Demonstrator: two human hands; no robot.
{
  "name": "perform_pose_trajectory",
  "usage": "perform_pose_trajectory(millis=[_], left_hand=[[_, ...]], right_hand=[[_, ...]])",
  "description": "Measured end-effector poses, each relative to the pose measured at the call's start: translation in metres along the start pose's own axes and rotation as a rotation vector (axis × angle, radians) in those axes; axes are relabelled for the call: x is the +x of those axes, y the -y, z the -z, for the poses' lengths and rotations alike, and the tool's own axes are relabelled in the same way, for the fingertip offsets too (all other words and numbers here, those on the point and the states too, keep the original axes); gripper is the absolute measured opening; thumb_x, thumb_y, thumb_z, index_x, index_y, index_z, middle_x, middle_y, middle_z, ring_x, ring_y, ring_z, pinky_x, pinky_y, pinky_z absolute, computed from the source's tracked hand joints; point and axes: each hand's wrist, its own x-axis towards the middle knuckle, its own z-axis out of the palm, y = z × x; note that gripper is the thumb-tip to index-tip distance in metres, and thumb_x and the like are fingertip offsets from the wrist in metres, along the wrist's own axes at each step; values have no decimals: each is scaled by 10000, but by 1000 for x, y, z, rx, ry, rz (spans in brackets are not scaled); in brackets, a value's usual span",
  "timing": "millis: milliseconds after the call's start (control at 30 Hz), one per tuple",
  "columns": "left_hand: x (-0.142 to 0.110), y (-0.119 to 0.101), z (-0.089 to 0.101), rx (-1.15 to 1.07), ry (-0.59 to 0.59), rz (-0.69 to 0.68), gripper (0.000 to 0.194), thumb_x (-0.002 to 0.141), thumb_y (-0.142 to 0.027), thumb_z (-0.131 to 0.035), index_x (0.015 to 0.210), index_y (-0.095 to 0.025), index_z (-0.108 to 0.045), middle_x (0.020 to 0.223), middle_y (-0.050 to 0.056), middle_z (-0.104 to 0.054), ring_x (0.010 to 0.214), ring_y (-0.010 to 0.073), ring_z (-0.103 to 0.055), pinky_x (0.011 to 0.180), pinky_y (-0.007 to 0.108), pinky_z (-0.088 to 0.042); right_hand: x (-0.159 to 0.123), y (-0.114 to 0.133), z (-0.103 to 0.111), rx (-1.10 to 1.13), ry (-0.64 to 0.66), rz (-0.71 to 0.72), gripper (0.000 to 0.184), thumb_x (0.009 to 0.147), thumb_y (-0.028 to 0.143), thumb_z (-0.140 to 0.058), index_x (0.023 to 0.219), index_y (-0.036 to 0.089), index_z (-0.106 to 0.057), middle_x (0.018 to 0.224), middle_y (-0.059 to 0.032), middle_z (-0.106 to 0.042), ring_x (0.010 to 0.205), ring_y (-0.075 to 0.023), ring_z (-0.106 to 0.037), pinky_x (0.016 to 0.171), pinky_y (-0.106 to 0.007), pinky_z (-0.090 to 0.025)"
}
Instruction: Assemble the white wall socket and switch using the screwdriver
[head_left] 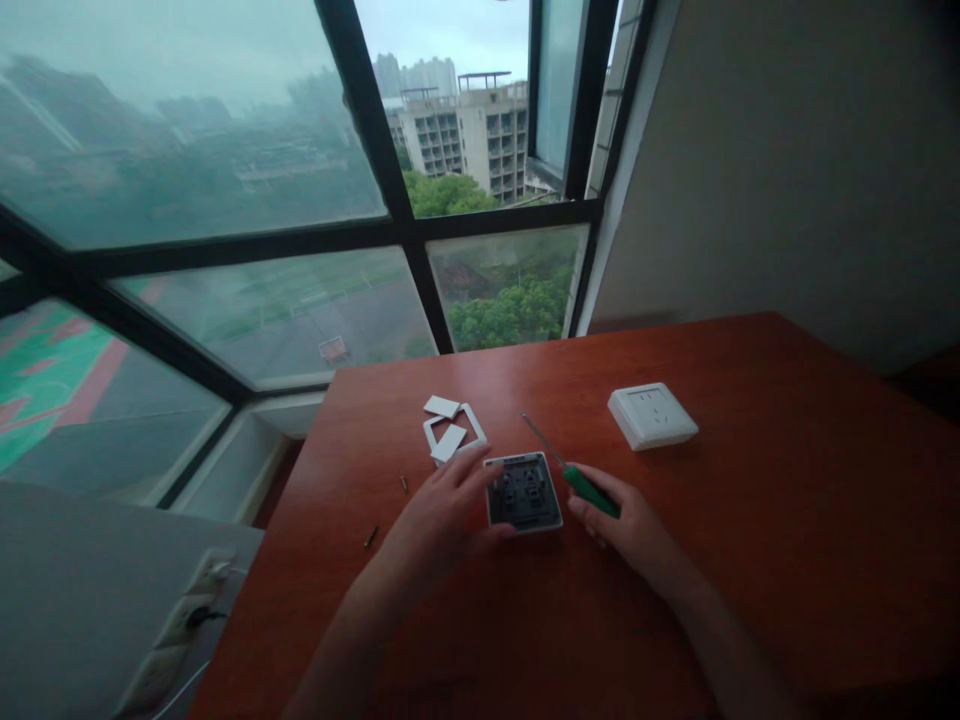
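Note:
A screwdriver [592, 490] with a green handle rests in my right hand [622, 515], its thin shaft pointing up and left over the table. My left hand [450, 500] reaches in from the left with its fingers apart, at the left edge of an opened switch box [525, 492]. The box has a white rim and a dark inside with small fittings. Whether the left fingertips press on the box or only hover over its edge, I cannot tell. Two screws, a nearer one [371, 537] and a farther one [403, 484], lie left of my left hand.
Behind my left hand lie a white frame [478, 422] and two white cover plates, one [442, 406] behind the other [449, 443]. A white wall socket [654, 415] sits at the right on the reddish-brown table [787, 500]. Windows stand beyond the table; plugged-in sockets [180, 620] are at lower left.

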Motion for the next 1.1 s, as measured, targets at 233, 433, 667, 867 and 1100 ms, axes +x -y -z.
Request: perform_pose_trajectory(millis=[233,433,667,867,1100], left_hand=[[-68,46,24,185,-62,426,301,910,-298,-480,1183,-209,-571,1166,92,-600,995,266,-636,852,404,-521],[-93,56,30,254,66,624,306,897,-304,-463,1153,-181,-577,1157,105,-582,963,259,-631,813,365,-497],[-84,41,28,300,168,631,225,912,-174,-359,950,-191,-581,979,79,-620,849,231,-638,726,329,-470],[-88,45,13,227,17,507,172,881,-179,-399,903,-191,-569,920,62,-605,792,218,-633,708,326,-481],[-67,23,12,-205,-211,286,100,864,-192,-475,866,-199,-574,851,21,-605,729,151,-608,665,251,-501]], right_hand=[[-1,-2,-3,138,-31,-73,512,850,472,-596,1224,125,-552,702,17,-540,546,-103,-463,463,-227,-379],[1,0,-4,157,-62,-92,505,813,497,-626,1159,132,-591,737,-4,-566,526,-97,-463,437,-224,-376],[1,0,-4,176,-60,-76,457,807,497,-634,1101,147,-616,743,-4,-561,515,-92,-461,418,-216,-363],[2,-1,-3,195,-43,-93,432,832,475,-615,1123,155,-597,753,2,-556,524,-88,-457,428,-213,-353],[1,-1,-3,200,-34,-94,413,837,466,-609,1111,157,-598,763,1,-554,528,-91,-453,433,-218,-343]])
